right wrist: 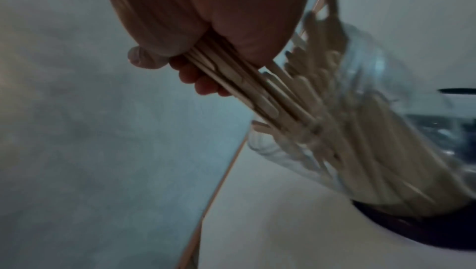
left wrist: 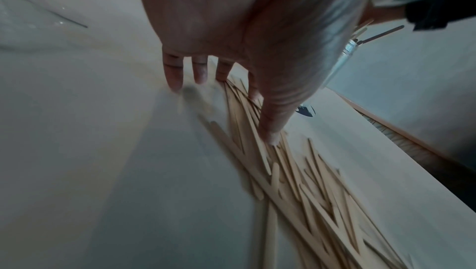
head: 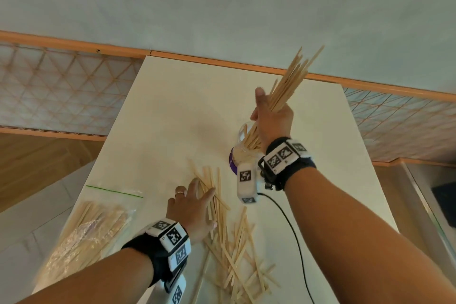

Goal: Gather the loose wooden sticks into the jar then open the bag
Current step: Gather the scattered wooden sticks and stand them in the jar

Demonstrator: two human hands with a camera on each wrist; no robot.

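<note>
My right hand [head: 271, 113] grips a thick bundle of wooden sticks [head: 293, 76], its lower ends down inside the clear jar [head: 243, 145] with a purple base. In the right wrist view the fingers [right wrist: 201, 78] curl round the bundle [right wrist: 244, 82] above the jar [right wrist: 360, 131], which holds several sticks. My left hand [head: 195, 202] lies flat with spread fingers [left wrist: 175, 74] on the loose sticks [head: 232, 237] scattered on the white table [head: 172, 111]; the pile [left wrist: 296, 182] runs toward me. A clear zip bag [head: 91, 224] of sticks with a green seal lies at left.
A black cable [head: 291, 227] runs across the table under my right forearm. The table's far edge meets an orange-trimmed wall [head: 222, 59]. Floor drops away at the left and right table edges.
</note>
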